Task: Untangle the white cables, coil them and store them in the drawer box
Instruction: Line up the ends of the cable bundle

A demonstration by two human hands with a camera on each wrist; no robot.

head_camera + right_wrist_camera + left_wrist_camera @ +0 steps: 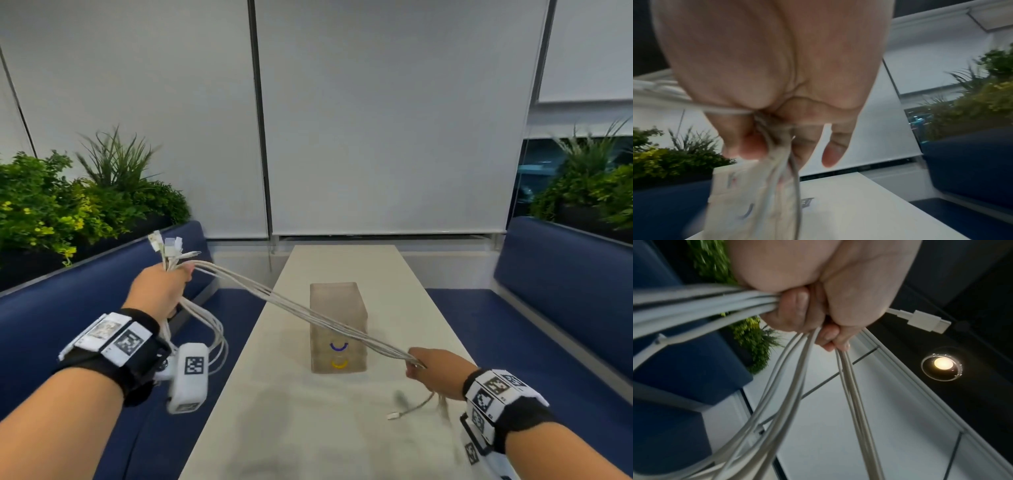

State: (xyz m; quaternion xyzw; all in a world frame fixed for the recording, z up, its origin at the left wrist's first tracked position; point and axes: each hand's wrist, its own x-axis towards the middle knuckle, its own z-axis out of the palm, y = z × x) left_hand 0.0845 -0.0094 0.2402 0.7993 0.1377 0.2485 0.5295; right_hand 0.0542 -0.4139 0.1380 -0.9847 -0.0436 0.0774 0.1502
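Several white cables (291,305) stretch taut from my left hand (161,289) down to my right hand (428,371). The left hand is raised over the left bench and grips the bunch in a fist (807,313), plug ends (169,245) sticking up above it and loops (212,339) hanging below. The right hand pinches the cables (774,129) low over the table, loose ends with a plug (394,415) trailing under it. A translucent drawer box (337,325) with a blue handle (338,346) and a yellow handle (339,364) stands on the table behind the cables.
The long white table (308,428) runs away from me between two blue benches (565,291). Planters with green plants (68,205) stand behind each bench. White roller blinds (376,120) close off the far end.
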